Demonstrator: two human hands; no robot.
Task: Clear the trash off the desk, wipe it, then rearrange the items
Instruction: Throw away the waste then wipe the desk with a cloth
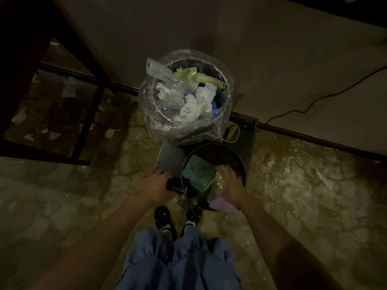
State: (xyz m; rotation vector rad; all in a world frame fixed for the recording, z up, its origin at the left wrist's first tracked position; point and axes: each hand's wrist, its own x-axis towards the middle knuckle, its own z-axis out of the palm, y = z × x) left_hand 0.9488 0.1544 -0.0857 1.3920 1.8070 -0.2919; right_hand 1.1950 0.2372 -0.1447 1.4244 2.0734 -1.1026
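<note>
The trash (201, 176), a blurred bundle of crinkled plastic wrap and bluish paper, sat half inside a small dark bin (240, 162) on the floor, just in front of the person's shoes (178, 216). The right hand (228, 181) was down in the mouth of that bin, fingers spread and seemingly pressing on the plastic, I'd guess to pack it down so more would fit; it was too smeared by motion for me to say whether anything was gripped. The left hand (157, 185) was at the bin's near left edge, fingers curled round a small black object (173, 186) that I could not identify. It looked placed there to steady the bin while the other hand pushed, though that is my reading.

Something pale lilac (222, 204) stuck out below the right wrist, by the bin's near side; what it was I couldn't tell.

Just behind stood a larger bin lined with a clear bag (184, 91), heaped with crumpled paper and packaging, which probably explains why the small bin was in use. Both stood on a flat dark slab (169, 158) against the wall. A cable (314, 99) ran across the wall to the right, and a dark frame (92, 97) of some furniture stood to the left, with paper scraps (52, 135) scattered beneath it. The desk itself was out of sight, so wiping and rearranging seemed yet to come.
</note>
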